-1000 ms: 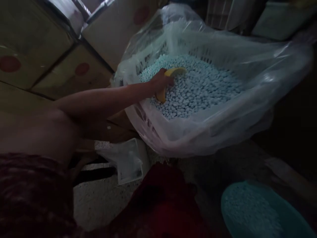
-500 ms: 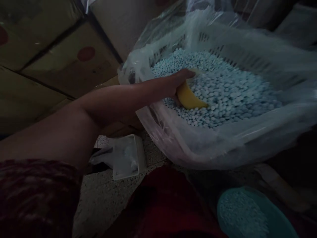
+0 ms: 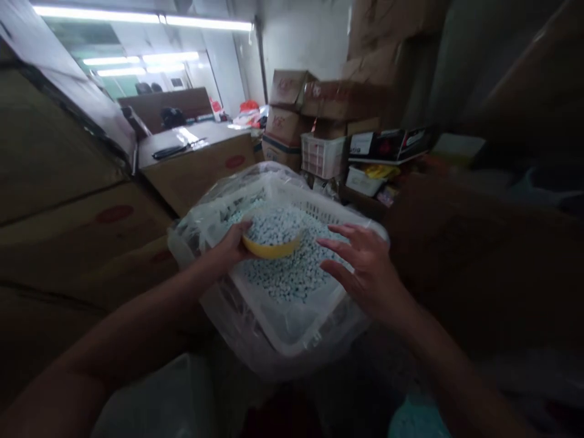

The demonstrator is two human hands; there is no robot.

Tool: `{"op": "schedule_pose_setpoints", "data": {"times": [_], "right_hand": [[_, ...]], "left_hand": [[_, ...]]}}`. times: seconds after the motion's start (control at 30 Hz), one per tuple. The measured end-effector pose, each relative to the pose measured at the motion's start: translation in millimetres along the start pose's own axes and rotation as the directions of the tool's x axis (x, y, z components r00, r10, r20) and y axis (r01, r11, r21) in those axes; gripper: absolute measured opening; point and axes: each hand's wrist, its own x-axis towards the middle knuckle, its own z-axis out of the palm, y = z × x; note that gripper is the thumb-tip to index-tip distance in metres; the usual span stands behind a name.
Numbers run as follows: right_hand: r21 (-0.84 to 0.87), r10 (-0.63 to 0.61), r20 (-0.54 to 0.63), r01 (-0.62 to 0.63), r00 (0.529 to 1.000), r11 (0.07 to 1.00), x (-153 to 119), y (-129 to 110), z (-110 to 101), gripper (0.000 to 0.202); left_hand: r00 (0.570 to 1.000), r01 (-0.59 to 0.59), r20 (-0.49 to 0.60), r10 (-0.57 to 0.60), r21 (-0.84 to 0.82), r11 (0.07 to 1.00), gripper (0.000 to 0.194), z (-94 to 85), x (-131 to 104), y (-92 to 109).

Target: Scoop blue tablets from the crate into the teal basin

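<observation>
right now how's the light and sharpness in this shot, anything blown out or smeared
Head view: ceiling lights glare white at top left; the foreground is dim, both forearms in shadow. The bowl in the left hand, the pellets and the right hand are lit but soft. Edges bend with wide-angle distortion; the right side is dark and blurred.

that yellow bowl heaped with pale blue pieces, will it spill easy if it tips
Probably: the yellow bowl is heaped above its rim, so loose pieces would likely roll off. The left hand grips one edge only, so it may tip; the right hand hovers open.
</observation>
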Motion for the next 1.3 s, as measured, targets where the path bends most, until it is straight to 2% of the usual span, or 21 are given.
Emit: {"op": "schedule_pose_setpoints", "data": {"times": [0.07,0.17,0.23,0.3,0.37,0.4,0.47,0.53,0.57,0.6,0.67,0.73,0.77,0.83,0.9,0.97,1.03,1.1,1.2,1.27,1.3], "right_hand": [[0.032,0.052,-0.102,-0.049,0.993,0.998,-7,3,-8,0.036],[-0.042,0.189,-0.296,-0.211,0.936,0.977,-34,18,-20,0.036],[-0.120,0.218,-0.329,-0.270,0.919,0.955,-43,30,-28,0.038],[-0.178,0.218,-0.348,-0.293,0.912,0.939,-35,43,-36,0.041],[-0.222,0.230,-0.368,-0.325,0.901,0.919,-15,61,-37,0.042],[-0.228,0.243,-0.326,-0.325,0.914,0.918,-4,72,-35,0.042],[-0.231,0.303,-0.111,-0.321,0.947,0.919,12,93,-24,0.043],[-0.228,0.359,0.081,-0.333,0.930,0.915,18,106,-13,0.045],[-0.222,0.368,0.117,-0.337,0.922,0.915,18,108,-9,0.046],[-0.212,0.362,0.101,-0.336,0.927,0.918,16,107,-7,0.045],[-0.184,0.311,-0.031,-0.311,0.950,0.932,6,100,-7,0.045],[-0.140,0.264,-0.179,-0.290,0.948,0.947,-13,91,-9,0.047],[-0.111,0.271,-0.240,-0.303,0.932,0.946,-28,87,-9,0.048],[-0.015,0.378,-0.325,-0.404,0.867,0.914,-67,83,-6,0.050],[0.120,0.596,-0.365,-0.598,0.716,0.792,-120,80,1,0.058],[0.225,0.768,-0.262,-0.736,0.585,0.638,-183,73,9,0.069],[0.283,0.875,-0.131,-0.828,0.467,0.484,-251,60,17,0.074],[0.295,0.950,-0.019,-0.906,0.313,0.304,-318,43,23,0.072],[0.368,0.989,0.015,-0.920,0.148,0.132,-407,19,28,0.074],[0.354,0.997,-0.015,-0.932,0.076,0.076,-450,5,28,0.070],[0.332,0.998,-0.023,-0.941,0.062,0.066,-465,-2,28,0.066]], "left_hand": [[0.999,-0.036,-0.006,0.036,-0.007,0.999,0.038,2.9,-7,2],[0.995,-0.095,0.003,0.095,0.011,0.995,0.034,8.3,-17,6],[0.994,-0.110,-0.009,0.110,0.037,0.993,0.033,11.9,-24,8],[0.992,-0.124,-0.022,0.126,0.066,0.990,0.031,14.6,-33,8],[0.985,-0.174,0.004,0.174,0.086,0.981,0.029,15.6,-39,8],[0.980,-0.199,0.042,0.196,0.092,0.976,0.028,15.5,-41,8],[0.966,-0.232,0.143,0.217,0.100,0.967,0.028,14.3,-42,9],[0.963,-0.227,0.169,0.209,0.097,0.969,0.028,13.0,-41,8],[0.969,-0.218,0.140,0.204,0.087,0.972,0.028,12.6,-41,7],[0.974,-0.212,0.095,0.205,0.071,0.975,0.029,12.5,-41,6],[0.980,-0.201,0.014,0.201,0.041,0.979,0.031,13.0,-43,4],[0.982,-0.187,0.007,0.187,0.029,0.982,0.033,13.6,-47,2],[0.984,-0.177,0.008,0.177,0.031,0.984,0.034,13.7,-49,1],[0.986,-0.168,0.005,0.168,0.042,0.985,0.035,13.7,-56,0],[0.983,-0.183,0.006,0.183,0.058,0.981,0.035,14.6,-64,-3],[0.978,-0.210,0.022,0.209,0.075,0.975,0.035,18.0,-75,-5],[0.971,-0.232,0.076,0.225,0.100,0.967,0.036,25.4,-89,-7],[0.961,-0.263,0.123,0.248,0.128,0.956,0.037,37.6,-107,-10],[0.942,-0.300,0.211,0.261,0.181,0.937,0.040,64.0,-142,-21],[0.925,-0.302,0.297,0.237,0.195,0.933,0.042,84.2,-165,-37],[0.913,-0.299,0.341,0.224,0.188,0.935,0.042,94.1,-176,-47]]}}
